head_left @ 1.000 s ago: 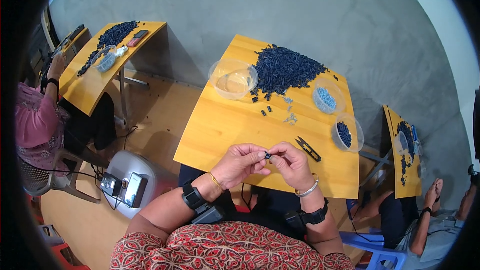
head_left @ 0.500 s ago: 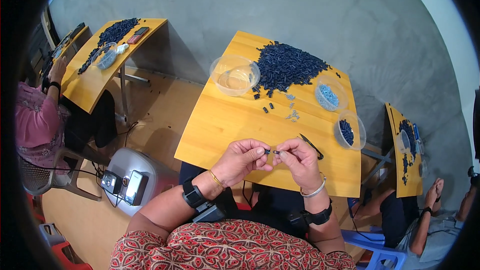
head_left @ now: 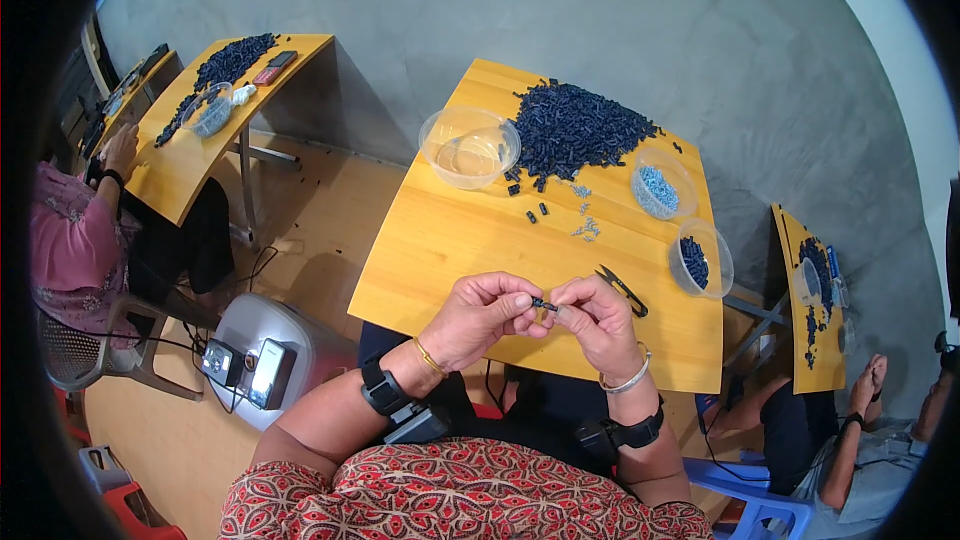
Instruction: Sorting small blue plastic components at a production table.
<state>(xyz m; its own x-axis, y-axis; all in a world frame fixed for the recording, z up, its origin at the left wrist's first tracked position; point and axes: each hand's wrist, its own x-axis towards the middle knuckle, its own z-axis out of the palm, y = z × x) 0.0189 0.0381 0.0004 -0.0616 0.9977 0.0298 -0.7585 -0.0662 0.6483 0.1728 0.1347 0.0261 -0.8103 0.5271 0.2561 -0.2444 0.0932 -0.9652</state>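
Note:
Over the near edge of the wooden table (head_left: 430, 270), my left hand (head_left: 480, 315) pinches a small dark blue plastic piece (head_left: 540, 302) between thumb and fingers. My right hand (head_left: 597, 322) is closed too, its thumb and fingertips on the right end of the dark piece. The fingertips of both hands almost meet, and they hide most of what lies between them. Just past my right hand lies a pair of black thread snips (head_left: 624, 292). A few loose dark pieces (head_left: 531, 217) and some tiny light grey-blue parts (head_left: 586, 229) rest farther up the table.
A large heap of dark pieces (head_left: 580, 130) covers the far end, beside a transparent bowl (head_left: 468, 180). At right stand a bowl of light blue parts (head_left: 657, 190) and a bowl of dark pieces (head_left: 694, 262). Co-workers sit at tables left and right; a grey box (head_left: 270, 315) stands left.
My two hands have drawn slightly together. The gap between the dark piece and my right fingertips has closed, and the two ends now touch.

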